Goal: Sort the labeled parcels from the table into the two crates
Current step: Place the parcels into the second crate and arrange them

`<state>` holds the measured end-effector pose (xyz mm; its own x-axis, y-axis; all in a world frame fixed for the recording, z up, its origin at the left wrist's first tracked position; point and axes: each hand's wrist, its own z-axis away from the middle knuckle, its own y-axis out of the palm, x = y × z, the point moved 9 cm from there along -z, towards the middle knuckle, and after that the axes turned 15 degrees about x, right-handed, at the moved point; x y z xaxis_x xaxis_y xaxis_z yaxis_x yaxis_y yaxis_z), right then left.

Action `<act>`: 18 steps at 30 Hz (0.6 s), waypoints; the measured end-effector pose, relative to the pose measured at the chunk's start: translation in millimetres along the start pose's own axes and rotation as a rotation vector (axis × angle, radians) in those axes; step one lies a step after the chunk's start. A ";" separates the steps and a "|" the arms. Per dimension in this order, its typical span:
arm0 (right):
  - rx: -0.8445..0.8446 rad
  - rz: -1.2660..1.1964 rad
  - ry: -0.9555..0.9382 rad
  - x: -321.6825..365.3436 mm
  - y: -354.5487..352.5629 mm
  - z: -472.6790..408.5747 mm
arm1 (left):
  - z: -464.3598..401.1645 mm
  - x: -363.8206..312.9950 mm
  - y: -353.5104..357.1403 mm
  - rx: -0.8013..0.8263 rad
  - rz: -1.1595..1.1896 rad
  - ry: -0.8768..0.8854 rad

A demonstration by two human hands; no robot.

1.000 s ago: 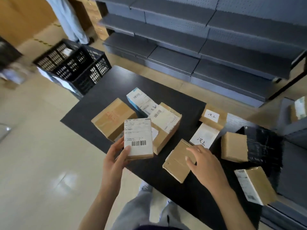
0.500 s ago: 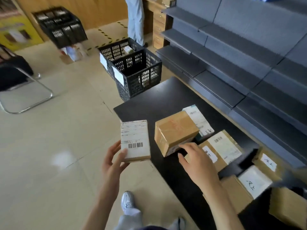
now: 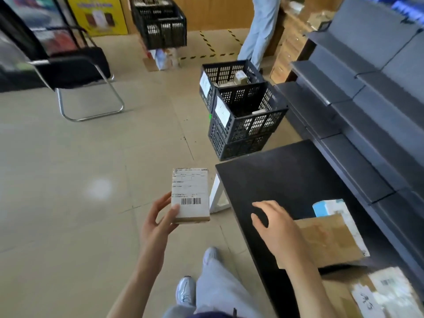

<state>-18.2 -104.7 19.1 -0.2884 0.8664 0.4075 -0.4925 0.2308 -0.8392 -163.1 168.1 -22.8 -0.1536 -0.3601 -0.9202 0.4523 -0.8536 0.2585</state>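
The left hand (image 3: pixel 158 222) still grips the labeled parcel (image 3: pixel 190 195) in its fingers, now carried clear of the tabletop (image 3: pixel 286 177) over the floor. The right hand (image 3: pixel 273 223), fingers relaxed, has left the brown box (image 3: pixel 330 239). Both crates (image 3: pixel 246 111) now appear nearer.

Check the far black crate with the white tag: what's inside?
Inside the far crate, a small cardboard box and some pale flat parcels show above the rim. Everything lower down is hidden by the near crate and the lattice walls.
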 end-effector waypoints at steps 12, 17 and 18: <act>0.091 -0.072 -0.049 44.5 -35.3 -207.7 | -189.6 -70.1 -12.0 0.017 -0.123 -0.019; 0.085 -0.081 -0.037 58.3 -61.1 -279.2 | -273.4 -106.7 -9.5 0.039 -0.156 0.012; 0.090 -0.082 -0.028 60.4 -64.3 -291.0 | -288.0 -110.3 -11.3 0.040 -0.156 0.007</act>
<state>235.1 61.6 -7.2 -0.2668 0.8331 0.4845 -0.5866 0.2585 -0.7675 101.8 325.8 -8.8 -0.2130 -0.2197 -0.9520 0.3880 -0.9133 0.1239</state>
